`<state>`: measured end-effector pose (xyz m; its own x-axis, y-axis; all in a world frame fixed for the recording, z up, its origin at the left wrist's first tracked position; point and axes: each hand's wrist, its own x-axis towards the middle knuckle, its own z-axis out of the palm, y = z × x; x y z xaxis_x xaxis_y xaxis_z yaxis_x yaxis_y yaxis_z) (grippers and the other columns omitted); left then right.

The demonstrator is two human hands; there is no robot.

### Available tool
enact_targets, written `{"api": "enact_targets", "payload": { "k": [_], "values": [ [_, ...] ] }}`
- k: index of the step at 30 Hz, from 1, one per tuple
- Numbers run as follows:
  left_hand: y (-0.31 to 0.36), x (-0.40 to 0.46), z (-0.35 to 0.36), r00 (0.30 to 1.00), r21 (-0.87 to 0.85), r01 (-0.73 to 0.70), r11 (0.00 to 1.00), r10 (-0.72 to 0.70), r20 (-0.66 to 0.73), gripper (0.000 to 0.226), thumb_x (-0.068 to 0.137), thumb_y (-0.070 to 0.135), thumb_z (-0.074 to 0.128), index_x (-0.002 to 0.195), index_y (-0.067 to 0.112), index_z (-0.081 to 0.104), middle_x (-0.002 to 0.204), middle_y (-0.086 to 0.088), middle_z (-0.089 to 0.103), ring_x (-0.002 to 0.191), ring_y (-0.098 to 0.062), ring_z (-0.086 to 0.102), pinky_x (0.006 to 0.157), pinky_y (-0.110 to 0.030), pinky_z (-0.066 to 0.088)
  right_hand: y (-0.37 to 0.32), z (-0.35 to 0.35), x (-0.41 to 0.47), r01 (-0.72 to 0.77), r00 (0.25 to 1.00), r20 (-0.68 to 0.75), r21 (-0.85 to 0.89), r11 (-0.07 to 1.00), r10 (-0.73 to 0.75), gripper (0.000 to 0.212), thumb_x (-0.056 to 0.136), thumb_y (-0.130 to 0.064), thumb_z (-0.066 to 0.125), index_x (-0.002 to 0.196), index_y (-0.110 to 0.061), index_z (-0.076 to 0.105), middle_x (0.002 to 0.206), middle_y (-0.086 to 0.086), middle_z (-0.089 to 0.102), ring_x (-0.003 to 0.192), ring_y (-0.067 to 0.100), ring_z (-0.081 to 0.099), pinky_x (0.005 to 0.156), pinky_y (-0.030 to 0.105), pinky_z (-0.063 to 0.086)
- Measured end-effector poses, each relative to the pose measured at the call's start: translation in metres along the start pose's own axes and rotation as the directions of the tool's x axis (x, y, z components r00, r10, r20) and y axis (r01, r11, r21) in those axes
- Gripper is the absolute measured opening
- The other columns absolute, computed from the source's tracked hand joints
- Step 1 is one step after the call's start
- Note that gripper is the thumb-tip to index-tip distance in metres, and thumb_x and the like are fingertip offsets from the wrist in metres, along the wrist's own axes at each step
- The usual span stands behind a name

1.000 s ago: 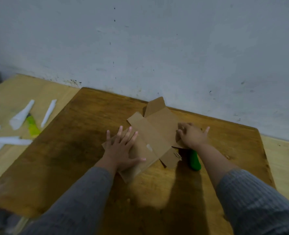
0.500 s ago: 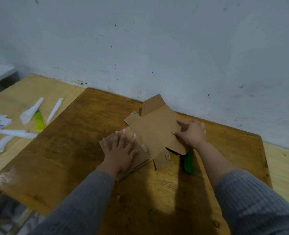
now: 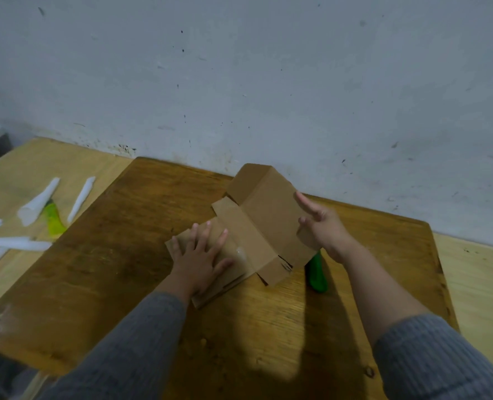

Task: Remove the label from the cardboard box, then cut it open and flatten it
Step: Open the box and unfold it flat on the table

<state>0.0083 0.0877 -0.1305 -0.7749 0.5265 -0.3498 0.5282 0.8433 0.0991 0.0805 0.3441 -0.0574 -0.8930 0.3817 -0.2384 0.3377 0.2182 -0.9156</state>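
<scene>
Your left hand (image 3: 199, 261) lay flat, palm down, fingers straight & spread, pressing the near-left panel of the brown cut-open cardboard box (image 3: 256, 226) onto the dark brown wooden board (image 3: 100, 255). It curled round nothing, just pushed down. The box sat approx mid-board, toward the far edge, its flaps fanned out; the panel under your left hand was flat, while the section at approx 2 o'clock from that hand stood raised & tilted, with a flap pointing off at 12 o'clock toward the grey-white scuffed wall (image 3: 268, 82). Your right hand (image 3: 323, 226) was at the raised panel's right edge, index finger straight & pointing approx 11 o'clock, the thumb on the panel's edge; the other fingers were behind the cardboard, so I couldn't tell how far they curled or whether they truly held the panel. A green rounded tool handle (image 3: 316, 274) lay on the board just below that hand, at approx 6 o'clock from it, its top end hidden under the cardboard. Both forearms wore grey ribbed knit sleeves (image 3: 129, 347). Off at 9 o'clock, on the paler wooden tabletop (image 3: 37, 163), lay white torn paper strips (image 3: 38, 202) & a yellow-green handle (image 3: 53, 219), partly under one strip.
</scene>
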Motion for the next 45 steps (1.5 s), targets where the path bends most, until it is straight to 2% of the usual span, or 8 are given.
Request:
{"api": "enact_targets", "payload": {
  "k": [5, 12, 19, 27, 32, 36, 41, 45],
  "values": [
    [-0.006, 0.010, -0.011, 0.998, 0.034, -0.054, 0.998, 0.054, 0.017, 0.104, 0.057, 0.083, -0.024, 0.150, 0.038, -0.015, 0.159, -0.004, -0.024, 0.145, -0.032, -0.021, 0.109, -0.068, -0.005, -0.007, 0.018, -0.014, 0.070, 0.996, -0.049, -0.093, 0.993, -0.075, 0.067, 0.096, -0.001, 0.043, 0.140, -0.049, 0.029, 0.154, -0.011, 0.026, 0.143, 0.015, 0.021, 0.114, 0.040, 0.024],
    [-0.018, -0.001, -0.017, 0.991, -0.059, -0.128, 0.990, 0.130, 0.024, 0.104, 0.085, 0.072, 0.041, 0.153, 0.013, -0.011, 0.157, 0.000, -0.030, 0.144, -0.021, -0.027, 0.112, -0.057, -0.017, -0.017, 0.048, -0.032, 0.113, 0.982, -0.136, -0.153, 0.982, -0.134, 0.067, 0.097, -0.001, 0.038, 0.139, -0.053, 0.031, 0.152, -0.012, 0.031, 0.140, 0.015, 0.028, 0.111, 0.037, 0.034],
    [-0.036, -0.004, -0.014, 0.967, -0.015, -0.251, 0.968, 0.252, 0.048, 0.115, 0.068, 0.092, 0.027, 0.152, 0.025, -0.016, 0.154, -0.001, -0.036, 0.140, -0.020, -0.035, 0.113, -0.056, -0.018, -0.024, 0.084, -0.054, 0.093, 0.960, -0.154, -0.610, 0.787, -0.232, 0.072, 0.095, -0.009, 0.042, 0.136, -0.063, 0.018, 0.126, 0.000, 0.064, 0.085, 0.020, 0.067, 0.067, 0.038, 0.057],
    [-0.040, -0.007, -0.015, 0.966, -0.120, -0.257, 0.959, 0.258, -0.004, 0.127, 0.070, 0.085, 0.046, 0.144, 0.020, -0.034, 0.150, 0.001, -0.043, 0.138, -0.021, -0.038, 0.114, -0.054, -0.017, -0.019, 0.114, -0.068, 0.092, 0.953, -0.152, -0.679, 0.729, -0.261, 0.071, 0.098, -0.018, 0.038, 0.128, -0.069, -0.002, 0.107, 0.006, 0.071, 0.080, 0.024, 0.067, 0.071, 0.036, 0.054],
    [-0.043, 0.000, -0.018, 0.949, -0.021, -0.296, 0.955, 0.297, 0.103, 0.114, 0.072, 0.089, 0.033, 0.147, 0.027, -0.028, 0.146, -0.001, -0.047, 0.131, -0.025, -0.046, 0.109, -0.056, -0.023, -0.022, 0.118, -0.071, 0.087, 0.962, -0.191, -0.470, 0.878, -0.197, 0.043, 0.100, -0.046, 0.022, 0.133, -0.066, 0.002, 0.147, 0.003, 0.044, 0.130, 0.029, 0.047, 0.108, 0.042, 0.037],
    [-0.043, 0.002, -0.019, 0.941, 0.010, -0.312, 0.950, 0.308, 0.143, 0.111, 0.073, 0.090, 0.028, 0.148, 0.028, -0.025, 0.146, 0.000, -0.046, 0.131, -0.025, -0.046, 0.108, -0.058, -0.024, -0.033, 0.113, -0.066, 0.055, 0.967, -0.236, -0.179, 0.982, -0.097, 0.051, 0.100, -0.045, 0.018, 0.147, -0.044, 0.000, 0.159, -0.006, 0.011, 0.145, 0.021, 0.017, 0.112, 0.034, 0.019],
    [-0.045, -0.003, -0.017, 0.946, 0.023, -0.317, 0.948, 0.314, 0.078, 0.109, 0.075, 0.088, 0.026, 0.148, 0.027, -0.026, 0.150, 0.002, -0.041, 0.134, -0.024, -0.044, 0.111, -0.059, -0.018, -0.034, 0.096, -0.055, 0.100, 0.946, -0.296, -0.124, 0.987, -0.133, 0.053, 0.101, -0.039, 0.023, 0.148, -0.042, -0.002, 0.158, -0.012, 0.007, 0.135, 0.004, 0.014, 0.103, 0.025, 0.017],
    [-0.043, -0.001, -0.016, 0.952, 0.030, -0.296, 0.955, 0.293, 0.085, 0.109, 0.074, 0.088, 0.027, 0.147, 0.028, -0.027, 0.150, 0.003, -0.041, 0.134, -0.024, -0.043, 0.111, -0.058, -0.020, -0.029, 0.090, -0.050, 0.055, 0.970, -0.240, 0.023, 0.998, -0.048, 0.041, 0.102, -0.037, 0.031, 0.141, -0.033, 0.040, 0.146, -0.008, 0.043, 0.136, 0.010, 0.032, 0.104, 0.023, 0.028]
  ]
}}
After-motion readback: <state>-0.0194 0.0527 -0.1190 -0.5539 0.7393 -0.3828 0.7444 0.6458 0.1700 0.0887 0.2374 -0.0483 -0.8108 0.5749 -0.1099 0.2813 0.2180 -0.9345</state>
